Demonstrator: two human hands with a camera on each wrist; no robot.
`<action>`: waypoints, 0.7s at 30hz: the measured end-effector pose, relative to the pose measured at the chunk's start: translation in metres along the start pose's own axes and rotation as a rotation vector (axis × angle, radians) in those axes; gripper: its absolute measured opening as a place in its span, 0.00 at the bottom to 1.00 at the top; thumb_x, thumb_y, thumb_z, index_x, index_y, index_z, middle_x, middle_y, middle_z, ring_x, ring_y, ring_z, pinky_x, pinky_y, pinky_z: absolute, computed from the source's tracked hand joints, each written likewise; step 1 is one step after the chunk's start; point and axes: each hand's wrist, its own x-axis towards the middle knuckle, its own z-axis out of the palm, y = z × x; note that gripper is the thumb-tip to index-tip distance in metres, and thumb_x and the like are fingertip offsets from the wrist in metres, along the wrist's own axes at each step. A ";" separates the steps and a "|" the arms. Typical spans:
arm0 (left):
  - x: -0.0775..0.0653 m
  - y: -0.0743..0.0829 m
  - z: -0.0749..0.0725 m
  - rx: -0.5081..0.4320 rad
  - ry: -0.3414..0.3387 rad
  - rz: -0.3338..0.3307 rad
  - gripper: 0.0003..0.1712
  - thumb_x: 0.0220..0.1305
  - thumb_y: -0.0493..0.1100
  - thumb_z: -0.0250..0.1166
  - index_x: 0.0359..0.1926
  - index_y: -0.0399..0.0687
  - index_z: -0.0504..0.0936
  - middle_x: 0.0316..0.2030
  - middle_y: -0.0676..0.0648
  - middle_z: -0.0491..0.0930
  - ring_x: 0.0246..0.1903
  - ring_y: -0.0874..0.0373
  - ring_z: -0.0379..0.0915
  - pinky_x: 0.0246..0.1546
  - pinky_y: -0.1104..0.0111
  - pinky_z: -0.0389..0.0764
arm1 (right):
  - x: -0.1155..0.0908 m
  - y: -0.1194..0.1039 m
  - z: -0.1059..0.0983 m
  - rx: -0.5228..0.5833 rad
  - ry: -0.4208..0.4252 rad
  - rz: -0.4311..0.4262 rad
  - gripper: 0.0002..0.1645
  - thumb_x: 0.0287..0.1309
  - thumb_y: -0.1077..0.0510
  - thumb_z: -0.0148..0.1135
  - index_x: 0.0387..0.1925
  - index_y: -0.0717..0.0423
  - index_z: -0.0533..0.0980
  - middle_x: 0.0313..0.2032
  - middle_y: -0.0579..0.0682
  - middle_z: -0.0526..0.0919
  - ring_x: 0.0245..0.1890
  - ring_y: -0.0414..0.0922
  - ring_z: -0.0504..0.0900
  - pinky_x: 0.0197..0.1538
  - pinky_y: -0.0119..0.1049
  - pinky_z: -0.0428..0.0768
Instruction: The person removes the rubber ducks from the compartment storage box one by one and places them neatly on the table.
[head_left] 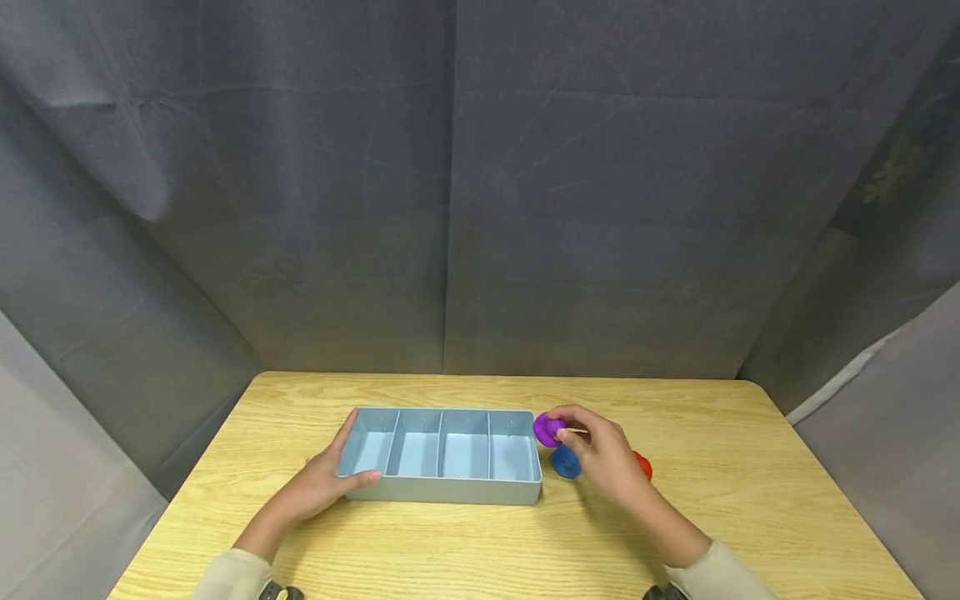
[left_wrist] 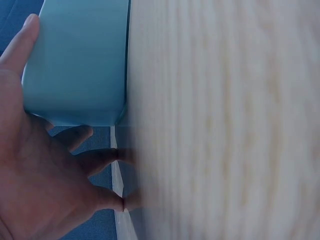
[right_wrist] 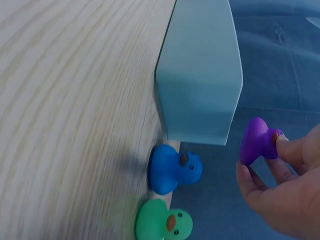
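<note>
A pale blue box [head_left: 450, 490] with several compartments lies lengthwise on the table, and no contents show in them. My left hand [head_left: 318, 483] holds its left end, thumb over the front rim and index finger along the end wall to the back corner. In the left wrist view the other fingers spread below the box end. Thumb and fingers of my right hand [head_left: 603, 458] pinch a purple rubber duck [right_wrist: 256, 141], raised beside the box's right end. A blue rubber duck [right_wrist: 167, 170] sits on the table beneath it, close to the box.
Beside the blue duck, in the right wrist view, stands a green rubber duck [right_wrist: 152, 220]. Something red [head_left: 642, 465] peeks out from behind my right hand. The wooden table [head_left: 465, 550] ends at grey curtains [head_left: 450, 208] at the back.
</note>
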 end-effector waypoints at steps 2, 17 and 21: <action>0.000 0.000 0.000 -0.003 0.000 0.002 0.65 0.64 0.64 0.70 0.82 0.77 0.29 0.81 0.33 0.41 0.75 0.25 0.47 0.68 0.29 0.58 | -0.002 0.002 -0.004 -0.010 0.004 -0.005 0.16 0.66 0.71 0.63 0.53 0.57 0.82 0.51 0.54 0.87 0.54 0.54 0.86 0.55 0.42 0.85; -0.001 0.001 0.000 -0.005 -0.002 -0.006 0.64 0.64 0.64 0.70 0.82 0.77 0.29 0.82 0.35 0.40 0.76 0.26 0.46 0.67 0.28 0.58 | -0.015 0.015 -0.028 -0.059 0.002 0.000 0.17 0.69 0.71 0.60 0.55 0.57 0.81 0.56 0.55 0.85 0.58 0.56 0.84 0.57 0.42 0.84; -0.002 0.001 -0.001 -0.007 -0.003 -0.006 0.64 0.64 0.64 0.70 0.81 0.77 0.29 0.82 0.35 0.40 0.75 0.25 0.46 0.67 0.27 0.57 | -0.019 0.019 -0.036 -0.082 -0.001 0.001 0.17 0.69 0.71 0.60 0.56 0.57 0.80 0.57 0.56 0.84 0.58 0.56 0.84 0.56 0.39 0.84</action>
